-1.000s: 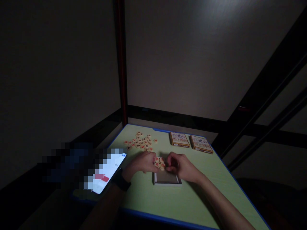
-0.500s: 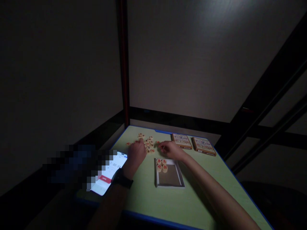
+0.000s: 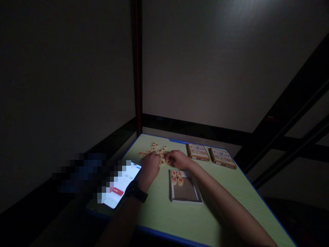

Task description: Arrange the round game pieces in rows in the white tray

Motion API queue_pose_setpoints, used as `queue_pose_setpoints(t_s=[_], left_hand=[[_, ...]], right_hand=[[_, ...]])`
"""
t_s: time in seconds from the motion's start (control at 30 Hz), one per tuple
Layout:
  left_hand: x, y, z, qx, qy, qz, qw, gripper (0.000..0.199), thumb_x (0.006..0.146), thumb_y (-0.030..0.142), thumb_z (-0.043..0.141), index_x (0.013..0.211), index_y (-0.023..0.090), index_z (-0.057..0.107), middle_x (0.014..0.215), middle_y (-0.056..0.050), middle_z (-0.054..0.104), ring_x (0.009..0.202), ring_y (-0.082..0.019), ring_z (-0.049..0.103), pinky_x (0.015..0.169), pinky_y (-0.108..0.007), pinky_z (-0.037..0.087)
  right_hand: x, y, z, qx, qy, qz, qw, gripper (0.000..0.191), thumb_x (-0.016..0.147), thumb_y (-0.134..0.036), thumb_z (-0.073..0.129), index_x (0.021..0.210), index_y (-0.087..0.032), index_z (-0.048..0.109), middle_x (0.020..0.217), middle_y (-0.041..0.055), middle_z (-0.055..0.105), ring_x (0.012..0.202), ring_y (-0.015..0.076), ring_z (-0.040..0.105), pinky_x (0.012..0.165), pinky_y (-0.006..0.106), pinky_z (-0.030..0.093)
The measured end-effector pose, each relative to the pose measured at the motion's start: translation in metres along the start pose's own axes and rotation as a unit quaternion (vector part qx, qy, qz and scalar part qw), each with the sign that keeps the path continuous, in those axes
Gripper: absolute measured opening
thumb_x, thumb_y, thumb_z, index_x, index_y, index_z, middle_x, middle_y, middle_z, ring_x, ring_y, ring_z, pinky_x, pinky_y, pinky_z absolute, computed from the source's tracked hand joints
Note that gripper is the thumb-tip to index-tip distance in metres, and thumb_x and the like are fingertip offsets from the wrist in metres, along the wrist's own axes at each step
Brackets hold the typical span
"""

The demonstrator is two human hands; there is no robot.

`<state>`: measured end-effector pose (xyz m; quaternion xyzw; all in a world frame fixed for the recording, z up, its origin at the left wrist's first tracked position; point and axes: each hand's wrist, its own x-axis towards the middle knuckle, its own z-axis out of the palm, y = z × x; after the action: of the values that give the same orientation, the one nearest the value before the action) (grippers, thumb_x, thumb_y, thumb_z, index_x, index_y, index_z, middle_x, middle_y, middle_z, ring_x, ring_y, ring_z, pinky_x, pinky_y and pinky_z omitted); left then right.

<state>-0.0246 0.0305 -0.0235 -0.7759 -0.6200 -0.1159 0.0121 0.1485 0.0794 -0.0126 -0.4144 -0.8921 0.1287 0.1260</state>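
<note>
Round wooden Chinese chess pieces (image 3: 154,145) with carved characters lie scattered at the far left part of the table. My left hand (image 3: 152,165), a dark watch at its wrist, is closed over the near side of them; its fingertips are hidden. To its right, my right hand (image 3: 178,160) has its fingers curled and pinched round a red-marked Chinese chess piece (image 3: 168,161) at the edge of the group. Closer to me lies a shallow open box (image 3: 187,201) with several red-marked pieces (image 3: 177,177) set together in its far left corner.
Two closed printed boxes, one on the left (image 3: 198,152) and one on the right (image 3: 222,157), lie at the far right of the table. A lit phone (image 3: 122,185) showing a timer rests by my left wrist. The green table (image 3: 164,214) has a blue edge, with walls behind it.
My right hand has come left to the pieces, its fingers closing on one at the edge. The left hand has shifted slightly nearer over the pile. The view has swung a little left.
</note>
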Motion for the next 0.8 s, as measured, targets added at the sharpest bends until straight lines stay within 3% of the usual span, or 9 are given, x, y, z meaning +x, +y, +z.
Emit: queue_pose_setpoints(t_s=[0.37, 0.57, 0.8], left_hand=[[0.004, 0.002, 0.001, -0.054, -0.007, -0.019, 0.998, 0.036, 0.083, 0.001, 0.045, 0.108, 0.018, 0.066, 0.115, -0.011, 0.066, 0.104, -0.023, 0.065, 0.088, -0.033, 0.051], [0.001, 0.006, -0.010, -0.023, -0.040, -0.044, 0.998, 0.028, 0.083, 0.007, 0.050, 0.102, 0.019, 0.067, 0.097, -0.012, 0.072, 0.096, -0.024, 0.069, 0.082, -0.033, 0.052], [-0.008, 0.019, -0.016, -0.004, 0.006, -0.031, 0.999, 0.022, 0.084, 0.008, 0.049, 0.093, 0.012, 0.069, 0.091, -0.018, 0.071, 0.087, -0.028, 0.070, 0.074, -0.036, 0.053]], right_hand=[[-0.008, 0.007, -0.008, -0.002, 0.008, 0.022, 1.000, 0.023, 0.069, -0.002, 0.063, 0.084, -0.016, 0.072, 0.077, 0.0019, 0.071, 0.069, 0.0135, 0.063, 0.064, 0.020, 0.041], [0.020, 0.000, -0.011, -0.051, 0.013, 0.021, 0.998, 0.026, 0.071, -0.001, 0.055, 0.083, -0.016, 0.073, 0.083, 0.0042, 0.072, 0.077, 0.0157, 0.063, 0.070, 0.022, 0.040], [0.046, -0.020, -0.007, -0.125, -0.028, 0.026, 0.991, 0.017, 0.076, -0.009, 0.058, 0.083, -0.016, 0.073, 0.092, 0.0130, 0.073, 0.086, 0.0241, 0.065, 0.069, 0.027, 0.041]])
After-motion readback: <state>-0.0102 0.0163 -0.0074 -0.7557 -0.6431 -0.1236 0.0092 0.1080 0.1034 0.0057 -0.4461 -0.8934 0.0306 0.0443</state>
